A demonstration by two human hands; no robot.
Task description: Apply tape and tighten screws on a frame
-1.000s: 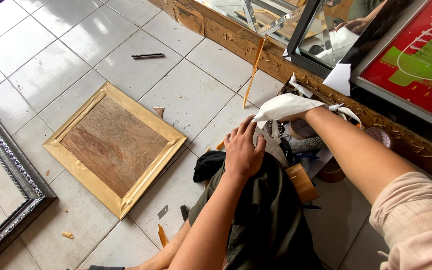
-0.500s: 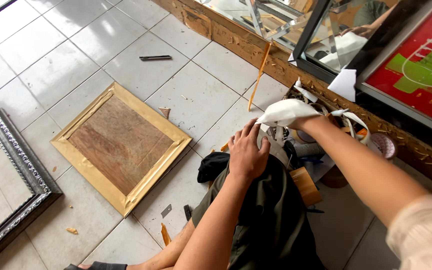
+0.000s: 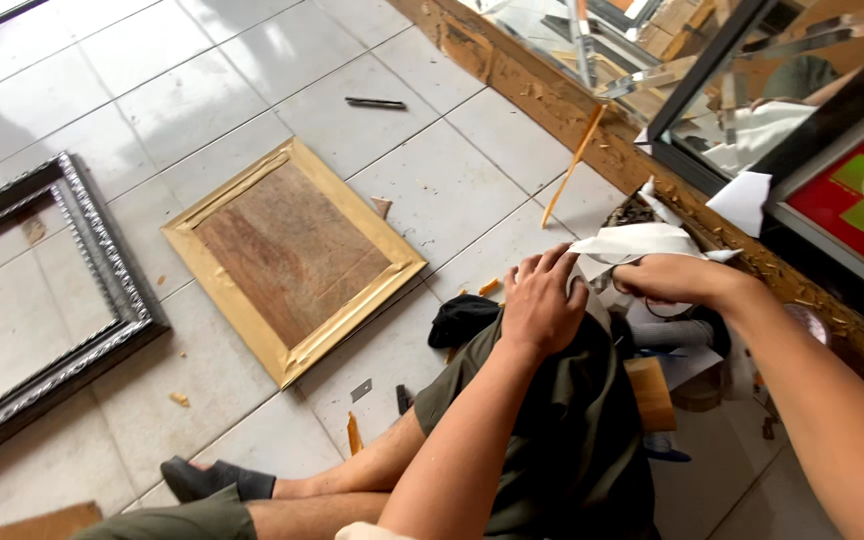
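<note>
Sitting on the tiled floor (image 3: 82,120), the person is holding a crumpled sheet of white paper (image 3: 642,242) above the knee. The right hand (image 3: 677,280) is closed on the paper from below; the left hand (image 3: 542,305) is resting flat on the dark green shorts (image 3: 562,440), fingertips (image 3: 552,262) touching the paper's near edge. The hands are lying close together, nearly meeting at the sheet.

A gold picture frame (image 3: 292,260) is lying face down on the tiles, well apart from both hands. A dark ornate frame (image 3: 47,300) is lying further left. A thin orange stick (image 3: 572,165) is leaning against the wooden ledge (image 3: 542,85).

Judgement: the paper is looking loose and creased, so the left fingers are needing a firm pinch on the edge while the right hand is keeping the sheet taut, to avoid tearing.
</note>
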